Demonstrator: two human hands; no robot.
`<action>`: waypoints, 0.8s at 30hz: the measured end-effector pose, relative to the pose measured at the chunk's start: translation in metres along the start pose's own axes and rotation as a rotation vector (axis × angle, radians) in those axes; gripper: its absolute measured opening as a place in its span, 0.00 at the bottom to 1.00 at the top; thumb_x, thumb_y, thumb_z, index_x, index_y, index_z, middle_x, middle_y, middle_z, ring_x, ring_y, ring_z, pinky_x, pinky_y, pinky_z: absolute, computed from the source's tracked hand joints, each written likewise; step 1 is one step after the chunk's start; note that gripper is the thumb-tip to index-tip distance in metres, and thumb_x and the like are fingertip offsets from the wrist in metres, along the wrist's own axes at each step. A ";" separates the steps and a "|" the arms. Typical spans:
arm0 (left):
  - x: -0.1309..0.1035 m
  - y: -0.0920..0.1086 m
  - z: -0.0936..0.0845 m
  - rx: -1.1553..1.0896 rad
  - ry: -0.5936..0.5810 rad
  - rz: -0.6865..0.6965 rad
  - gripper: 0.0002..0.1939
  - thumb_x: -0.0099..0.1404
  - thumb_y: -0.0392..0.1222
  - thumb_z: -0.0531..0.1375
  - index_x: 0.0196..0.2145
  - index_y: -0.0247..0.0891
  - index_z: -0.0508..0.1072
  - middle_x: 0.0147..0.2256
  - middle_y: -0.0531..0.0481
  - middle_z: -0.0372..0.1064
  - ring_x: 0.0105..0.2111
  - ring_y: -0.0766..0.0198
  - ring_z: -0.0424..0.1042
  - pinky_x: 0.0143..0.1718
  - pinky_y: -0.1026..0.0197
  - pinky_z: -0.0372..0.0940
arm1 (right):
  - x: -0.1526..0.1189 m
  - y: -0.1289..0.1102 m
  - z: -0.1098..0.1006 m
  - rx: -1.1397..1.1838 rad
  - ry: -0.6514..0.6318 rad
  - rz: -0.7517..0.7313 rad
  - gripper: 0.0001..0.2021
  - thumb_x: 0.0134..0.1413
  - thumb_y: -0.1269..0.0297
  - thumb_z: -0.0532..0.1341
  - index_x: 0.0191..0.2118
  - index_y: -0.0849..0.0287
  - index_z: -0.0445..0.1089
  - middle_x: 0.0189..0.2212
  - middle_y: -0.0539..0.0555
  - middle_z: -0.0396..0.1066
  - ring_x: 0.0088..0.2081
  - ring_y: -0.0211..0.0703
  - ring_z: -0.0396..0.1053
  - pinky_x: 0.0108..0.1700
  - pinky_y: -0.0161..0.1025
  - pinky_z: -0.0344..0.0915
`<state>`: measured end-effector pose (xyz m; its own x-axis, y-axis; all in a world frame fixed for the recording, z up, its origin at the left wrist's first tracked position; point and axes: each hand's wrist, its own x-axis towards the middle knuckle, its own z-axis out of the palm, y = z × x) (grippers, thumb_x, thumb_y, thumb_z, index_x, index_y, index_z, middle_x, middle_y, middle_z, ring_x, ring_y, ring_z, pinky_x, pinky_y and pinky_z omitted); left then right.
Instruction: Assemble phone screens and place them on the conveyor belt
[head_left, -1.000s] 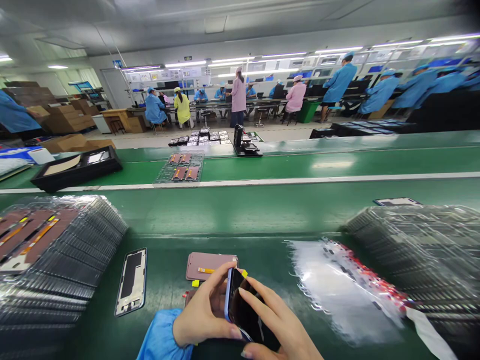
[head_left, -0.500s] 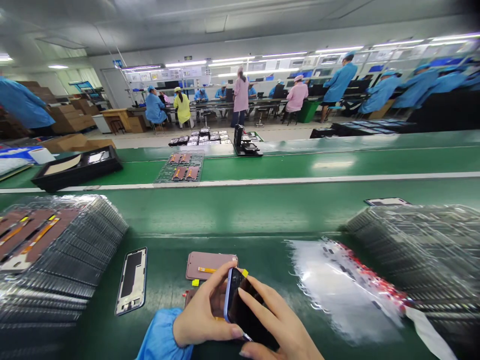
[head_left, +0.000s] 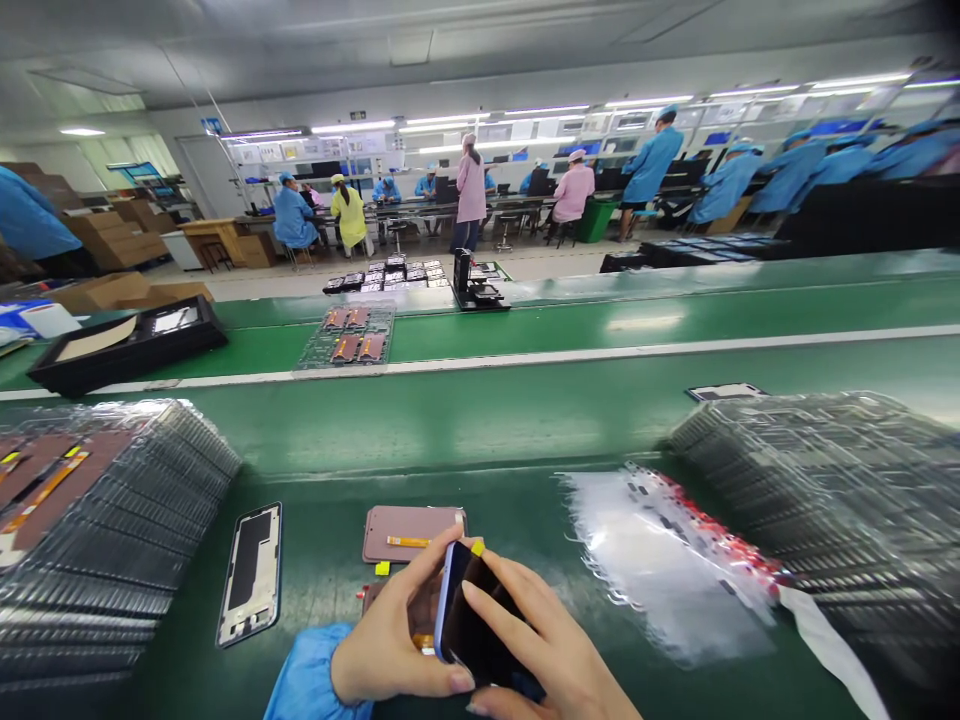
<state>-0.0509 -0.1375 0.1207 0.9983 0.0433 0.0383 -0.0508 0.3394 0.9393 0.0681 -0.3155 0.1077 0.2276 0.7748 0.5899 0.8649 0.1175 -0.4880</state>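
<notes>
Far phone frame [head_left: 726, 392] slid left along belt [head_left: 480, 415]; left hand [head_left: 388, 632], right hand [head_left: 551, 640] hold dark-screened phone [head_left: 474, 640].

Trays [head_left: 150, 530], frame [head_left: 251, 570], panel [head_left: 409, 525] on bench [head_left: 319, 550]

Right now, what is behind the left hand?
Behind the left hand, one brown panel shows mostly and a second panel only slightly, with an orange strip beside the phone. The hand and phone cover the rest.

blue sleeve [head_left: 300, 685], puffy and wrinkled, gathered cuff [head_left: 325, 655] just behind grip of left hand [head_left: 390, 635]; right hand [head_left: 544, 635] and wrist [head_left: 600, 690] bare.
</notes>
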 end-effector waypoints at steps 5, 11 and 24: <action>-0.002 -0.001 -0.002 -0.007 -0.031 0.029 0.49 0.50 0.42 0.73 0.65 0.56 0.56 0.65 0.41 0.57 0.64 0.44 0.55 0.63 0.43 0.53 | 0.000 -0.003 -0.001 -0.017 0.006 -0.021 0.36 0.55 0.52 0.66 0.66 0.54 0.56 0.61 0.65 0.62 0.60 0.61 0.62 0.57 0.52 0.67; -0.003 0.003 -0.001 -0.065 -0.047 0.038 0.47 0.50 0.47 0.73 0.63 0.59 0.58 0.65 0.46 0.56 0.66 0.46 0.51 0.66 0.45 0.46 | 0.000 -0.002 -0.001 -0.198 -0.018 -0.092 0.35 0.59 0.45 0.59 0.66 0.57 0.56 0.60 0.68 0.63 0.62 0.61 0.60 0.56 0.54 0.67; 0.018 0.015 -0.005 -0.319 0.410 -0.214 0.27 0.67 0.52 0.59 0.60 0.40 0.66 0.52 0.39 0.73 0.47 0.48 0.75 0.40 0.52 0.75 | 0.004 -0.007 -0.009 0.449 -0.058 0.450 0.41 0.60 0.39 0.53 0.71 0.54 0.39 0.66 0.63 0.55 0.64 0.56 0.57 0.62 0.53 0.59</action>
<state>-0.0336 -0.1272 0.1343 0.8979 0.2828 -0.3374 0.0822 0.6452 0.7596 0.0672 -0.3185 0.1194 0.4896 0.8397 0.2349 0.4153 0.0123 -0.9096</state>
